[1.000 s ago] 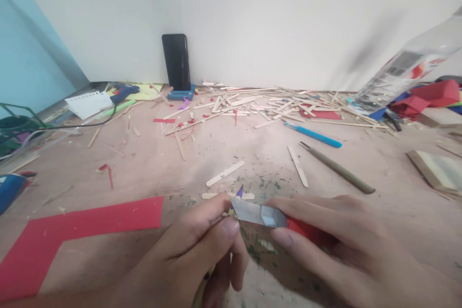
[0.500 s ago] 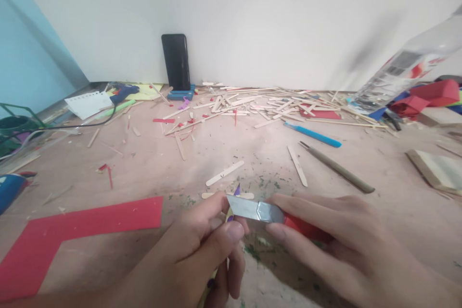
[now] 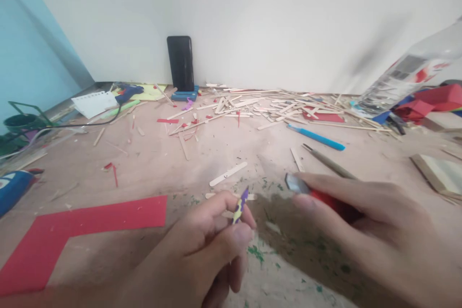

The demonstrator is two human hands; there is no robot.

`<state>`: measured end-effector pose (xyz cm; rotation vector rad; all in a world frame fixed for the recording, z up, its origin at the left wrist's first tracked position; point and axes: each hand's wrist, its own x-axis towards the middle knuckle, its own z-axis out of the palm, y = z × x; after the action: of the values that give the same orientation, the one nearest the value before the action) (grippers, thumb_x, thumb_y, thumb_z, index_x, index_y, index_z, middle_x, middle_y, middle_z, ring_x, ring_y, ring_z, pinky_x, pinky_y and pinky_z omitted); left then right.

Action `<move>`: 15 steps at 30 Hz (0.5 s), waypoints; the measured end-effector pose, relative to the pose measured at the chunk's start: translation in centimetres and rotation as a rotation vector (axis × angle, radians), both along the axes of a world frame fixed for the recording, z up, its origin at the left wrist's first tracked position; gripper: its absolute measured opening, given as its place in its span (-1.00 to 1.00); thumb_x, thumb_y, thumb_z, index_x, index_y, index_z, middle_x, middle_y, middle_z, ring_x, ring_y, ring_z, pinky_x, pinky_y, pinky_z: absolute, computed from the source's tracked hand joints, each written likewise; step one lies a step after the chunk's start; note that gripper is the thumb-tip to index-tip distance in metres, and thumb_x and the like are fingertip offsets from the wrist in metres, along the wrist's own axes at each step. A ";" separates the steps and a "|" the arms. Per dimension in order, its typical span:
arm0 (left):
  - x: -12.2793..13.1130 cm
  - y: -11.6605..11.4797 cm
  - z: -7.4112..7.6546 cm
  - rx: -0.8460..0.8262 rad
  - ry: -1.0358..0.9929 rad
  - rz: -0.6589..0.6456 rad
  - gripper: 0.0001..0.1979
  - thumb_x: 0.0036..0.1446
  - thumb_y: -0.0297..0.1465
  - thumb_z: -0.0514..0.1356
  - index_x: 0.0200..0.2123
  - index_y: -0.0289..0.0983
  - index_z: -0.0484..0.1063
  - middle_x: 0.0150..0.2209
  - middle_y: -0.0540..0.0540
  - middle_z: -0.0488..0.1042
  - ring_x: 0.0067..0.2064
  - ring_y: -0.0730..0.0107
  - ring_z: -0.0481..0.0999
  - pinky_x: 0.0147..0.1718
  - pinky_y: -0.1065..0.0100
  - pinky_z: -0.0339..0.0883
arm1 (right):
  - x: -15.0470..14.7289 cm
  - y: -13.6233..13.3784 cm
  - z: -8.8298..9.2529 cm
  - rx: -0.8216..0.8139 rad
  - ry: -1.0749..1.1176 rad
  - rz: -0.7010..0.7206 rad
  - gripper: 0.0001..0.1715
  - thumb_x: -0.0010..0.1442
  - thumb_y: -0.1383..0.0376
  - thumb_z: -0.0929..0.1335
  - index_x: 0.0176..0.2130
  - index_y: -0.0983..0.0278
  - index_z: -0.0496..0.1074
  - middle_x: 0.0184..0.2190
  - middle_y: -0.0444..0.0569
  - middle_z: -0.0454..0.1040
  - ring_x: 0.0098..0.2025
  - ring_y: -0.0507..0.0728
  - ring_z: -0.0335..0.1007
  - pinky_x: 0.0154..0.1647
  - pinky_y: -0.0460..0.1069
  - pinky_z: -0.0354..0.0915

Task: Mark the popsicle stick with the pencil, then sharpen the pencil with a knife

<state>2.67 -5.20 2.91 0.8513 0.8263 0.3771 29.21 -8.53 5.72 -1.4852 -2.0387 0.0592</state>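
Observation:
My left hand [image 3: 207, 245] pinches a thin pencil [image 3: 240, 204] with a purple tip and yellow body, its point tilted up and away from me. My right hand [image 3: 364, 216] grips a red utility knife [image 3: 310, 191] whose grey metal head sticks out past my fingertips, a short way right of the pencil tip and apart from it. Green shavings [image 3: 257, 251] lie on the wooden surface between and below both hands.
A red paper cut-out [image 3: 83, 224] lies at the near left. Several ice-cream sticks [image 3: 252, 106] are scattered at the back, with a black phone [image 3: 180, 63] leaning on the wall, a blue pen [image 3: 315, 136], a clear bottle [image 3: 404, 77] and a glue gun [image 3: 124, 91].
The knife blade was against the pencil tip; my right hand has now pulled the knife away to the right, and the blade no longer shows. The pencil tip stands bare.

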 end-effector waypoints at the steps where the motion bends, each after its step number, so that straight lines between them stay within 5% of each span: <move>1: 0.1 0.0 0.0 -0.007 0.003 0.007 -0.52 0.38 0.09 0.42 0.11 -0.10 0.53 -0.45 0.13 0.46 -0.62 0.63 0.11 -0.60 0.50 -0.05 | -0.3 -0.2 0.0 -0.014 -0.012 0.057 -0.64 0.63 0.13 0.35 -0.26 0.07 0.55 -0.48 -0.21 0.62 -0.60 0.02 0.37 -0.61 0.04 0.10; 7: 0.1 0.2 1.5 0.055 0.024 -0.070 -0.40 0.32 0.24 0.38 -0.24 -0.19 0.39 -0.36 0.07 0.50 -0.50 0.56 0.36 -0.45 0.48 0.34 | -1.2 -0.8 -0.9 -0.150 0.096 0.239 -0.80 0.61 0.25 0.36 -0.14 0.09 0.55 -0.50 -0.26 0.50 -0.53 0.00 0.43 -0.47 -0.04 0.30; 15: 0.0 0.0 0.9 0.082 0.048 -0.113 -0.38 0.36 0.28 0.32 -0.06 -0.17 0.41 -0.36 0.10 0.54 -0.48 0.58 0.39 -0.45 0.51 0.25 | -1.2 -0.7 -1.0 -0.172 0.114 0.261 -0.83 0.61 0.25 0.37 -0.10 0.08 0.55 -0.47 -0.30 0.52 -0.52 -0.05 0.42 -0.48 -0.11 0.28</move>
<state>2.64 -5.24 3.80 0.9822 0.8075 0.2933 28.00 -9.21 4.76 -1.2726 -2.1651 0.4239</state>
